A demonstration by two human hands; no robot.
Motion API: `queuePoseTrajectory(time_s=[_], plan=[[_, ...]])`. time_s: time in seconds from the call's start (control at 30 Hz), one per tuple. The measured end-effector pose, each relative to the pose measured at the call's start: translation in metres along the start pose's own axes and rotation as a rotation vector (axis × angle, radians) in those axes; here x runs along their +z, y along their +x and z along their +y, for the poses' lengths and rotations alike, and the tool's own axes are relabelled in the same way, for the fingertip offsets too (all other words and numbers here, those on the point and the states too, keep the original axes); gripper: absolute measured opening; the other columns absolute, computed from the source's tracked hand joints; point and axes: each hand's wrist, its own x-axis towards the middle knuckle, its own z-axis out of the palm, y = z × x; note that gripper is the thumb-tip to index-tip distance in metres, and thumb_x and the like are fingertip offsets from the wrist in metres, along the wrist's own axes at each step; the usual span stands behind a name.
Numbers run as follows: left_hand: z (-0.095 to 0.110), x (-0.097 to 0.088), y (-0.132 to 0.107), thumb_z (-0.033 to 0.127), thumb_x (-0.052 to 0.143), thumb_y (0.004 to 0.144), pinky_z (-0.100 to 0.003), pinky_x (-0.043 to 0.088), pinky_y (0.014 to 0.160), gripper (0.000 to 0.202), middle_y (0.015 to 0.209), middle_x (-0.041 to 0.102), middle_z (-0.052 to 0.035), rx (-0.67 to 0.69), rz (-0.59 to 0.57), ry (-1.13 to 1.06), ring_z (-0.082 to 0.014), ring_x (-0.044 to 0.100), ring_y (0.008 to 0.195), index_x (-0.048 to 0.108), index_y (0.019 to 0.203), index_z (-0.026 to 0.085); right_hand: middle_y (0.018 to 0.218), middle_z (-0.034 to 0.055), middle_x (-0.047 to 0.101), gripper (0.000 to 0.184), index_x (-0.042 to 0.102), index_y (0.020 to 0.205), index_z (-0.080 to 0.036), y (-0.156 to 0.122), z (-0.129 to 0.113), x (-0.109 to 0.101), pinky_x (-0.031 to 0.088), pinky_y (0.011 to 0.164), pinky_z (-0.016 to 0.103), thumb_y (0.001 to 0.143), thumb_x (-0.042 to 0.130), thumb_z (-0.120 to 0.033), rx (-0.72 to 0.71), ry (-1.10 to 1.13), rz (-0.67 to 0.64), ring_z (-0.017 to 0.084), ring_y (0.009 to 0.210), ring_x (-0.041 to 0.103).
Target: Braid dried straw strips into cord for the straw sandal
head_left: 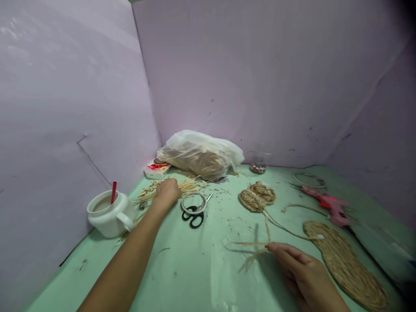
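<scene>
My left hand (168,190) reaches into a pile of pale straw strands (190,186) at the back left. Its fingers curl down among the strands, their tips hidden from me. Near the front, my right hand (300,271) pinches a thin straw braid (268,227) between thumb and fingers. Loose strand ends poke out to the left of that pinch. The braid leads back to a coiled straw piece (256,196) with two rounded lobes. Another cord runs from there to a sole-shaped woven straw piece (347,264) at the right, with a white spot on it.
Black-handled scissors (196,221) lie under a silvery ring (185,203). A white pot (108,221) with a red stick stands left. Behind are a plastic bag (201,154), a small box (157,171) and a jar (258,167). A pink glue gun (334,206) lies right, its cord trailing frontward.
</scene>
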Motion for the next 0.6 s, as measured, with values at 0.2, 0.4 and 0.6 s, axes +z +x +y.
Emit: queuePoseTrajectory(time_s=[0.2, 0.4, 0.6], plan=[[0.035, -0.004, 0.004, 0.021, 0.041, 0.073, -0.026, 0.039, 0.079, 0.033, 0.103, 0.060, -0.0060, 0.297, 0.086, -0.026, -0.0191, 0.052, 0.096, 0.061, 0.099, 0.024, 0.038, -0.0051, 0.040, 0.028, 0.063, 0.059, -0.014, 0.001, 0.001, -0.001, 0.013, 0.033, 0.019, 0.044, 0.071, -0.035, 0.002, -0.007, -0.003, 0.004, 0.034, 0.022], [0.067, 0.015, 0.012, 0.015, 0.047, 0.067, -0.026, 0.038, 0.079, 0.032, 0.097, 0.062, -0.0100, 0.440, -0.002, 0.007, -0.0208, 0.052, 0.094, 0.065, 0.093, 0.019, 0.036, -0.0074, 0.031, 0.030, 0.063, 0.063, -0.013, 0.005, 0.006, -0.004, 0.012, 0.035, 0.019, 0.048, 0.070, -0.039, -0.040, -0.016, -0.037, 0.004, 0.035, 0.020], [0.065, 0.017, 0.018, 0.019, 0.046, 0.068, -0.027, 0.040, 0.071, 0.023, 0.081, 0.065, -0.0116, 0.465, -0.086, 0.021, -0.0214, 0.057, 0.083, 0.067, 0.077, 0.017, 0.038, -0.0071, 0.032, 0.031, 0.063, 0.064, -0.012, 0.008, 0.007, -0.004, 0.012, 0.035, 0.020, 0.050, 0.068, -0.039, -0.072, -0.056, -0.041, 0.004, 0.036, 0.020]])
